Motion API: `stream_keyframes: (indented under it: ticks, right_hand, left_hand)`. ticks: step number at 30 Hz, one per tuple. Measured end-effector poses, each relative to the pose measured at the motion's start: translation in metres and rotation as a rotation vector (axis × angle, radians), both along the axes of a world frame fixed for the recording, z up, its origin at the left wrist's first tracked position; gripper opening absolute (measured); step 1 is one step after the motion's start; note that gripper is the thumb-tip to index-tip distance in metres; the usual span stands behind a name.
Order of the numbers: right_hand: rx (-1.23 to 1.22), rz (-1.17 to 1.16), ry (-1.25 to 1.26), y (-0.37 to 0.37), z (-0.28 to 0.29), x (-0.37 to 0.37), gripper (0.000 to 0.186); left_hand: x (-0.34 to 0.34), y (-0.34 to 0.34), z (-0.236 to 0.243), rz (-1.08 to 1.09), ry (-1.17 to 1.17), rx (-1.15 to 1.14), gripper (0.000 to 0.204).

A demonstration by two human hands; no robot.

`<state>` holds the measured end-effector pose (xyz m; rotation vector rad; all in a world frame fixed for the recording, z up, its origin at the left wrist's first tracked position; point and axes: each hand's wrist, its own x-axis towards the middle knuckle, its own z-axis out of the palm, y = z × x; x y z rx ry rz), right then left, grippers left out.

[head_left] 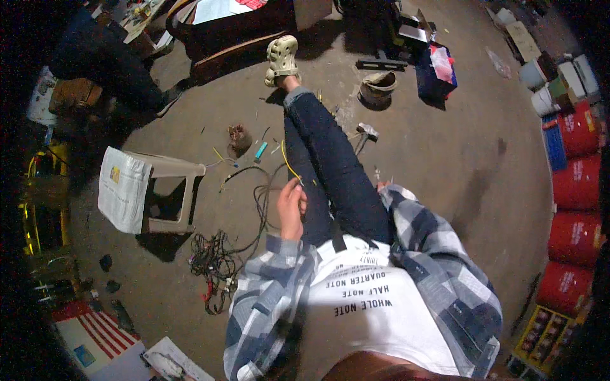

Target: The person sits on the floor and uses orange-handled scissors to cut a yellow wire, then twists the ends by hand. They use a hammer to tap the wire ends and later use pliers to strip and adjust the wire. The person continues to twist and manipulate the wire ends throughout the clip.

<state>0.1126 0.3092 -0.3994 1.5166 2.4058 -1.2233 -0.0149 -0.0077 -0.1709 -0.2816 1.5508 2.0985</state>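
My left hand (pixel 291 208) is closed in a pinch on a thin yellow wire (pixel 289 162), which curves up over my dark trouser leg. Most of my right hand (pixel 383 186) is hidden behind the checked sleeve beside my thigh; a small, thin, pale thing (pixel 377 173) sticks out just beyond it, too small to name. On the floor left of my legs, a black cable (pixel 259 206) runs to a tangle of wires and connectors (pixel 215 263). A teal, flat-looking piece (pixel 260 151) and a reddish-brown clump (pixel 237 137) lie farther off. Right of my legs lies a hammer (pixel 367 132).
A beige plastic stool (pixel 184 166) with a printed sheet over it stands left. Ahead are a round bucket (pixel 379 90) and a dark blue box (pixel 437 79). Red drums (pixel 575 184) line the right side. Another person's dark-clothed leg (pixel 127 76) shows at upper left.
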Motion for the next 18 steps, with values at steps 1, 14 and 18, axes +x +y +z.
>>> stream_keyframes:
  ticks: [1, 14, 18]
  right_hand:
    - [-0.001, -0.027, 0.035, -0.004, 0.004, 0.003, 0.032]
    - [0.248, -0.147, 0.308, -0.008, 0.068, 0.016, 0.034]
    - [0.279, -0.153, 0.35, -0.043, 0.144, 0.022, 0.03]
  left_hand:
    - [0.003, -0.004, 0.003, 0.0, 0.019, 0.002, 0.035]
    - [0.021, -0.023, 0.051, 0.106, 0.15, 0.138, 0.03]
    - [0.023, -0.026, 0.058, 0.094, 0.201, 0.184, 0.026]
